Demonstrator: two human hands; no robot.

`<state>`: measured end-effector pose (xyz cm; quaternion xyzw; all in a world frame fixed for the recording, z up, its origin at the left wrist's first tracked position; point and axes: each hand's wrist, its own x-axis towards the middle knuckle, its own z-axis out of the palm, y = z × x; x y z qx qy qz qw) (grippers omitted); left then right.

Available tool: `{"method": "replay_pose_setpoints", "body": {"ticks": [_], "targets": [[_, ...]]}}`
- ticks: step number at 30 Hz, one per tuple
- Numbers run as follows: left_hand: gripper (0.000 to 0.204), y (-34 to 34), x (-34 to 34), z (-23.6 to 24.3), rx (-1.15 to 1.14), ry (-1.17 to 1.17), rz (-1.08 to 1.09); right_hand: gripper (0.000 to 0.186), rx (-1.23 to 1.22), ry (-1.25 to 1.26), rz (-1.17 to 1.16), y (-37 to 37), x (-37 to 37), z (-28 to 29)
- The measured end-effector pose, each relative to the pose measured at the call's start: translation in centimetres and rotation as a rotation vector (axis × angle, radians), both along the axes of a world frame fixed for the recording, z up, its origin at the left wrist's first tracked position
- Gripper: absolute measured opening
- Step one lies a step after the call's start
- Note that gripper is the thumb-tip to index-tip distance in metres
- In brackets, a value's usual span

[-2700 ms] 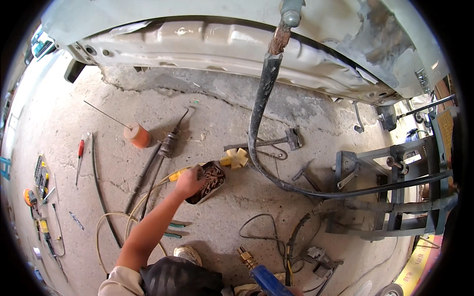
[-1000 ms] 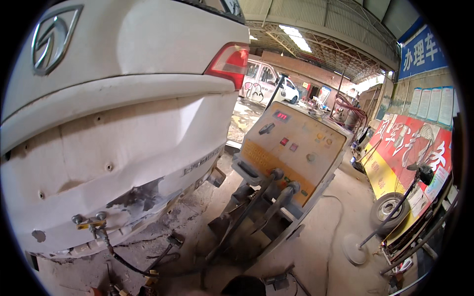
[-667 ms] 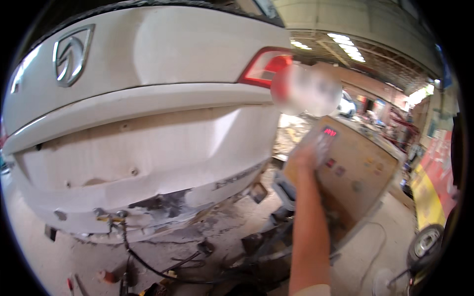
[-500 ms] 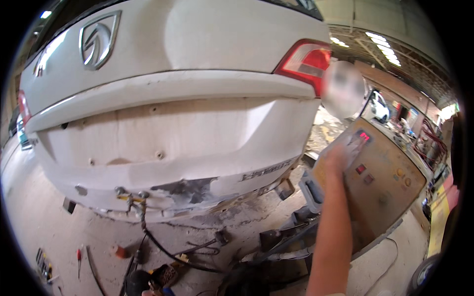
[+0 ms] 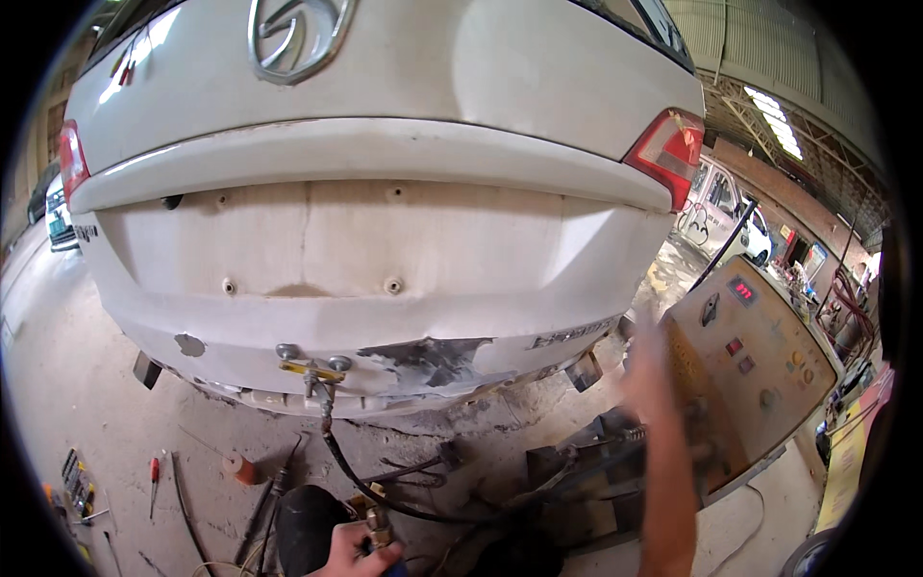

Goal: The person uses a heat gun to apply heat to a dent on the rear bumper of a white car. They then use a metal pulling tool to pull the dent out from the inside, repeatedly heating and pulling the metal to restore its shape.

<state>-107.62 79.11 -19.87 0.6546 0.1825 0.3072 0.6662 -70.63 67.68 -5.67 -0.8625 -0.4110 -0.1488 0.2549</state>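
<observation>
At the lower edge, my left hand (image 5: 358, 552) is closed around a hand tool (image 5: 380, 526) with a brass-coloured metal end and a blue body. My right hand (image 5: 649, 370) is smeared by motion beside a control box (image 5: 716, 361), apart from its black knob (image 5: 710, 310); its fingers cannot be made out. The box has a red lit display (image 5: 741, 290) and several buttons. Ahead stands the white rear of a car (image 5: 461, 231), with a bare dark patch (image 5: 437, 361) low on it. A yellow bracket with two round metal ends (image 5: 310, 368) sits against that panel.
A thick black cable (image 5: 351, 476) hangs from the bracket and runs along the floor. Screwdriver (image 5: 154, 478), rods and a tool set (image 5: 77, 484) lie at the lower left, near an orange-brown cup-like piece (image 5: 239, 469). Another vehicle (image 5: 721, 197) stands beyond, at the right.
My right hand has come off the control box's knob and moved leftward. The view has turned, and my left hand with the tool now shows more fully at the bottom.
</observation>
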Motion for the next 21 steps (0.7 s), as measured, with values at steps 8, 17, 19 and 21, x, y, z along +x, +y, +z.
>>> {"method": "replay_pose_setpoints", "body": {"ticks": [8,17,19,21], "targets": [[0.029,4.3,4.2,3.5,-0.133,-0.129,-0.122,0.062,0.147,0.156,0.525,3.1,-23.1,-21.4],[0.036,8.7,4.9,6.5,-0.343,-0.118,-0.371,0.023,0.668,0.043,0.361,5.4,-24.8,-14.1],[0.036,10.7,5.3,5.0,-0.738,0.015,-0.563,0.025,0.589,0.093,0.226,3.3,-24.3,-13.1],[0.032,12.0,5.3,3.1,-0.809,0.055,-0.532,0.027,0.791,0.549,0.335,2.1,-23.7,-9.7]]}}
